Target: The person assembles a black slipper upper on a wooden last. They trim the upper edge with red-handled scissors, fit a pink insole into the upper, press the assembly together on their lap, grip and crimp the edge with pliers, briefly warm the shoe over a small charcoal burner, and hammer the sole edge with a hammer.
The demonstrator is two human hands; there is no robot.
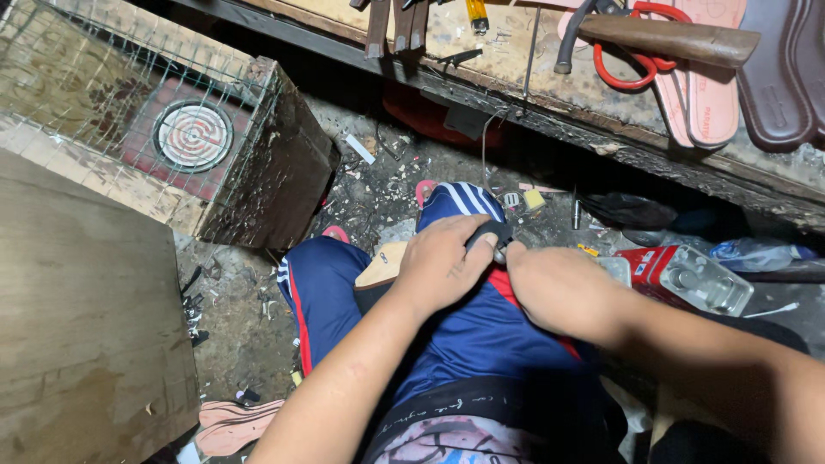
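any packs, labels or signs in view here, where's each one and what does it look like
Red and white pack: on the floor right of the right hand, boxy, lying flat.
Clear plastic case: lying against that pack, see-through, blocky.
Clear bottle: further right on the floor, on its side, crumpled.
Pink soles: on the bench top right, small printed mark, flat.
No signs or screens.

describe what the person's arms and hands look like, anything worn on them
Both forearms are bare, with no sleeves in view, and both come in from the bottom of the picture. The left hand and the right hand wear no gloves, and no rings, watch or bracelets show on them. The fingers of the left hand have short nails. Below them are blue track trousers with red and white stripes.
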